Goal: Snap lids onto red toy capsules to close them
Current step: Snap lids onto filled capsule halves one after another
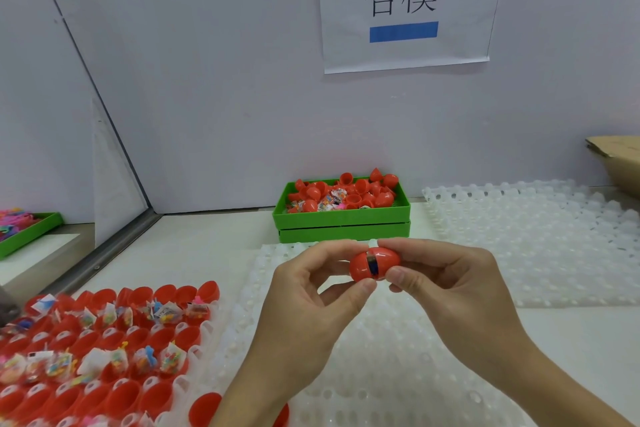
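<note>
A red capsule [375,265] is pinched mid-air between the left hand [313,302] and right hand [446,282] — halves not quite shut, a gap showing. Open capsule halves [104,340] are racked near left; a green bin [341,215] of lids sits farther back.

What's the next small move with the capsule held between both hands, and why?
Probably press the two halves straight together until they snap. The left hand and right hand each pinch one half of the red capsule, and a dark gap at the seam shows the toy inside, so it looks not fully closed.
</note>
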Tool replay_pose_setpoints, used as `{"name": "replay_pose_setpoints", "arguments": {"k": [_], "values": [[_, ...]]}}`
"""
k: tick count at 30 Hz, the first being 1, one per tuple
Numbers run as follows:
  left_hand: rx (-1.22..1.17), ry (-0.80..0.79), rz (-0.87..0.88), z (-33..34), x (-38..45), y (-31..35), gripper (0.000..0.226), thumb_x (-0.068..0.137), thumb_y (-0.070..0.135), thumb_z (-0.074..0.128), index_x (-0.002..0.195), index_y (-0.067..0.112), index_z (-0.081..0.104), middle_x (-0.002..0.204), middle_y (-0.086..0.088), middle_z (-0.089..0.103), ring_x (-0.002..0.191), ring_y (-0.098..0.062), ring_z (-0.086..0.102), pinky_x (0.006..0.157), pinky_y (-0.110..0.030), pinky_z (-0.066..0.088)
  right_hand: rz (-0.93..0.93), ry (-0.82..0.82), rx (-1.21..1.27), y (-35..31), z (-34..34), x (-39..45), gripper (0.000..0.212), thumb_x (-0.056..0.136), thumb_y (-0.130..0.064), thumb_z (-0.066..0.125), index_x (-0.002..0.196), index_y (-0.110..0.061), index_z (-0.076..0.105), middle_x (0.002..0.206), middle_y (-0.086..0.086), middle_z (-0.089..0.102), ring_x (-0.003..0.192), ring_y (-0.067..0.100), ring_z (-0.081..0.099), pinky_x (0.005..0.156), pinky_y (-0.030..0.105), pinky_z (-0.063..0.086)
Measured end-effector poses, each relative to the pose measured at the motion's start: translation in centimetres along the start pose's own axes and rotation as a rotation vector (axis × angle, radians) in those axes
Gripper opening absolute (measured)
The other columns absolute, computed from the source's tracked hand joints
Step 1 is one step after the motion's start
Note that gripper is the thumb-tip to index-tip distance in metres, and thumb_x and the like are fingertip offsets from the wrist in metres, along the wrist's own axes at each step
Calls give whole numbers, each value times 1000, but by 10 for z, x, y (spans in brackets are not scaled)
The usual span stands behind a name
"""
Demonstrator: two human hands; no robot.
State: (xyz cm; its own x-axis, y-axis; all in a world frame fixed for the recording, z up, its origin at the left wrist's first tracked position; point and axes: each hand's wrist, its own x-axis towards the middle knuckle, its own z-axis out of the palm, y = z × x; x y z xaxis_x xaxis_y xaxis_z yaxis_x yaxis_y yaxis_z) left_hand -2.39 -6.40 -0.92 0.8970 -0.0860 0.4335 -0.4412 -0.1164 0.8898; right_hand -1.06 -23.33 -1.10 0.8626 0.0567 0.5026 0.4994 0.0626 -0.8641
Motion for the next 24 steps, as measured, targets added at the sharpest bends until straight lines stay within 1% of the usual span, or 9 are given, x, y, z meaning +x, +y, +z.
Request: {"name": "replay_pose_setpoints", "arguments": {"k": [2,7,9,11,13,17,20,22,24], "values": [[7,3,6,0,0,0,35,81,-1,76,103,26,74,96,8,75,97,-9,70,78,-14,54,1,0,-7,0,0,-1,37,76,11,73,91,-22,76,81,-2,78,70,14,73,66,16,56],[40,39,4,2,0,1,42,75,2,80,101,34,74,94,12,76,93,-7,71,78,-12,54,-1,3,-36,-3,0,-1,42,76,15,71,90,-24,76,81,-5,78,73,9,74,68,14,55],[20,63,1,3,1,3,41,69,7,82,99,34,74,90,14,76,87,-5,72,76,-11,54,-2,1,-46,-5,1,-1,47,75,16,71,88,-28,77,81,-6,78,72,8,73,68,14,55],[1,83,6,4,1,5,36,61,17,80,91,37,75,86,13,77,83,-5,73,73,-11,54,-4,-4,-56,-6,1,-1,51,75,16,72,87,-33,77,80,-6,78,71,7,72,68,14,55],[-6,88,7,5,0,6,33,58,21,79,85,39,76,83,13,77,80,-5,73,72,-10,54,-7,-11,-68,-6,0,-3,55,75,15,72,84,-39,78,81,-6,78,71,8,72,69,15,56],[2,61,-23,9,-2,4,35,57,25,80,89,38,76,83,14,77,80,-3,73,72,-9,54,10,-1,-64,-6,-5,-9,59,74,13,73,88,-44,78,85,-7,78,79,13,74,73,18,58],[11,36,-44,13,-3,1,34,59,25,81,90,38,77,85,12,77,81,-5,74,75,-14,56,19,22,-53,-5,-9,-16,61,73,14,73,89,-45,77,84,-6,78,76,15,74,73,19,58],[8,33,-35,16,-3,0,31,60,27,81,87,42,78,85,11,77,82,-6,74,75,-16,57,22,37,-46,-4,-12,-18,60,72,13,74,88,-44,77,83,-5,78,75,14,74,71,18,57],[15,27,-17,17,-3,2,31,62,29,80,87,47,77,85,13,77,83,-5,73,73,-14,56,32,56,-23,-4,-14,-19,57,70,12,75,85,-42,78,81,-4,78,74,14,74,69,16,57]]}}
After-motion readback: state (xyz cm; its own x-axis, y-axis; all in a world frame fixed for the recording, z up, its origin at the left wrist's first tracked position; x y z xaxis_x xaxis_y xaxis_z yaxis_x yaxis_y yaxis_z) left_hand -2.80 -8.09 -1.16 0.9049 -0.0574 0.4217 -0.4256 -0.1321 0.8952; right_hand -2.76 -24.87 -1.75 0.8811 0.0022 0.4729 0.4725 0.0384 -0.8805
